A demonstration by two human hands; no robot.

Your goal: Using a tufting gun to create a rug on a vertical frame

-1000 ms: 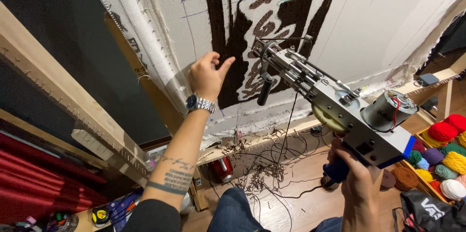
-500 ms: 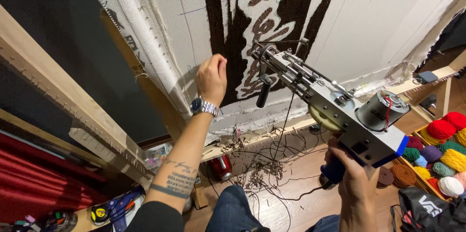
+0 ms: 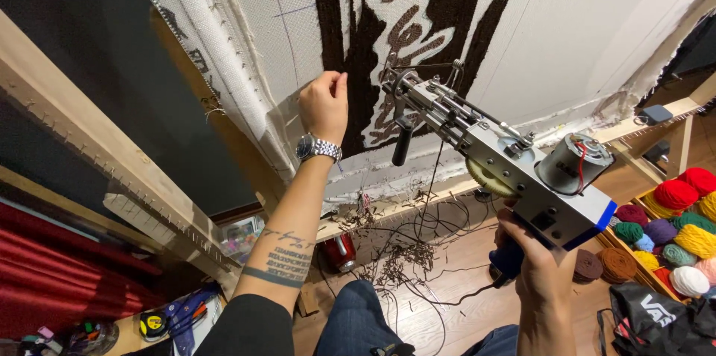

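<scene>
The right hand (image 3: 541, 270) is wrapped tight around the blue handle of a tufting gun (image 3: 496, 151). That is the grip on the gun, down at its back end, low and to the right. From there the gun stretches up and to the left. Its long body runs on a slant from the silver motor (image 3: 574, 164) near the hand to the thin needle tip (image 3: 389, 76) at the far end. The tip points at the white cloth (image 3: 537, 20) stretched on the big wooden frame (image 3: 89, 155). It sits right at the dark brown yarn pattern (image 3: 358, 50) and looks as if it touches the cloth, but I cannot tell for sure. A short black front handle (image 3: 403, 143) hangs down under the gun, and no hand is on it.

The left hand (image 3: 324, 102) is up at the cloth, just to the left of the needle tip. Its fingers are pressed together in a pinch, maybe on a thin strand of yarn, but that is too small to see. This hand is the one nearer to the tip and the front handle. A silver watch (image 3: 318, 149) is on its wrist.

Down on the wooden floor (image 3: 440, 274) lie snips of brown yarn (image 3: 406, 251). Balls of yarn (image 3: 675, 225) in many colours sit in a box at the right.
</scene>
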